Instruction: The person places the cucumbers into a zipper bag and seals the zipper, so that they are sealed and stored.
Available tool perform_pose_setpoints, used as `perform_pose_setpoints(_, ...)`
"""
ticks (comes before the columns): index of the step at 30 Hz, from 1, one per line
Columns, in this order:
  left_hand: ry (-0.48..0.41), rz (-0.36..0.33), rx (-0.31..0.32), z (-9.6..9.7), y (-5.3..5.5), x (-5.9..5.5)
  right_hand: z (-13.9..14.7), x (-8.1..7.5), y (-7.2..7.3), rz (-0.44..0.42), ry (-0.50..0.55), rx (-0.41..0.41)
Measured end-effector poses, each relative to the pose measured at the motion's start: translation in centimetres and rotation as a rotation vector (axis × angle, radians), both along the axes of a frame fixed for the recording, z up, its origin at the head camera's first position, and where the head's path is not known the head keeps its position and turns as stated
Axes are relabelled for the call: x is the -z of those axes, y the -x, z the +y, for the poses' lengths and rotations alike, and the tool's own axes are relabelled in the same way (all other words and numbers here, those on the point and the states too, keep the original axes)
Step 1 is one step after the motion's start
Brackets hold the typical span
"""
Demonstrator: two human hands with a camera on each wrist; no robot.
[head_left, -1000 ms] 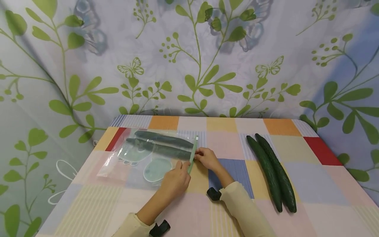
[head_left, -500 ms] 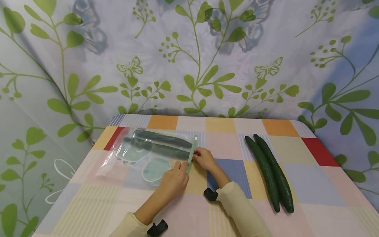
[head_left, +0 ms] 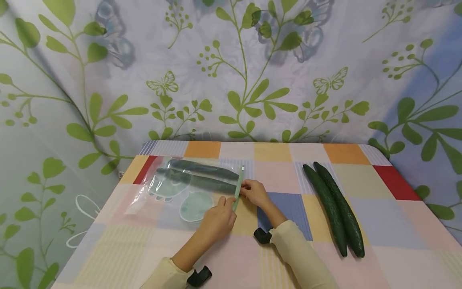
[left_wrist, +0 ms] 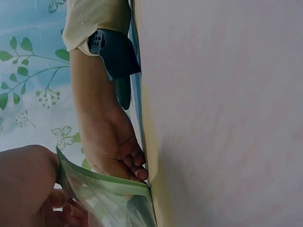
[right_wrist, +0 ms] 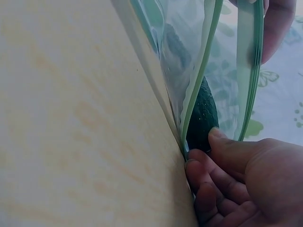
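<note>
A clear zip bag [head_left: 137, 202] with a green zip edge [head_left: 239, 182] lies at the table's left, printed with pale green shapes. Inside it are two cucumbers [head_left: 202, 182], side by side. My left hand [head_left: 218, 218] pinches the near part of the bag's mouth and holds it up. In the right wrist view the mouth stands apart, and my right hand [right_wrist: 251, 175] holds the end of one cucumber [right_wrist: 202, 118] between thumb and fingers. The left wrist view shows the left hand [left_wrist: 26, 184] beside the raised green edge; some of its fingers are hidden.
Two more cucumbers [head_left: 337, 210] lie side by side on the right of the table. A patchwork cloth [head_left: 382, 224] covers the table. Behind it hangs a leaf-patterned curtain [head_left: 202, 108]. Black wrist straps [head_left: 262, 236] sit on both sleeves.
The head view has shifted slightly. Both hands stay at the bag's mouth, and the bag and the cucumbers lie as before.
</note>
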State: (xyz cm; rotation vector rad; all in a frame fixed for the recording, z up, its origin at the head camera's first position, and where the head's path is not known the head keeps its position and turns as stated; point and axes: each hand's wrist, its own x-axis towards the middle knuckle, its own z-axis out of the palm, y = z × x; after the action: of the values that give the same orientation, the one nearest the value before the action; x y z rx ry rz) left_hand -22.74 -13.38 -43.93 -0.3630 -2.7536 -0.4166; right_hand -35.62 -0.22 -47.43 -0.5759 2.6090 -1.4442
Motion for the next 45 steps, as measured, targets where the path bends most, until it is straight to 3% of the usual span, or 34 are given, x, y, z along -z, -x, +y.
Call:
perform_pose_setpoints(4, -0.019, -0.046, -0.009, 0.3, 0.2, 0.0, 0.5, -0.2, 0.0, -0.014, -0.010, -0.016)
perform_pose_setpoints(15, -0.039, -0.049, -0.012, 0.2, 0.1, -0.4, 3.5, -1.2, -1.0, -0.007, -0.076, -0.027)
perform_pose_setpoints(23, -0.028, -0.014, 0.009, 0.0, -0.5, 0.3, 8.9, -1.9, -3.7, -0.085, -0.111, 0.005)
perform_pose_setpoints(27, -0.024, 0.014, 0.016, 0.1, -0.4, 0.2, 11.7, -3.1, -5.1, -0.049, -0.197, 0.019)
perform_pose_setpoints(31, -0.013, 0.043, 0.009, 0.1, 0.1, -0.2, 14.3, -4.8, -6.8, 0.050, -0.295, 0.084)
perform_pose_setpoints(34, -0.019, 0.014, 0.000, 0.1, 0.3, -0.3, 16.2, -5.7, -8.3, 0.092, -0.361, 0.161)
perform_pose_setpoints(39, -0.038, -0.043, -0.005, 0.2, 0.3, -0.3, 18.8, -6.5, -10.5, 0.101, -0.446, 0.268)
perform_pose_setpoints(45, -0.050, -0.062, 0.003, 0.4, 0.1, -0.2, 20.5, -6.3, -11.8, 0.082, -0.477, 0.355)
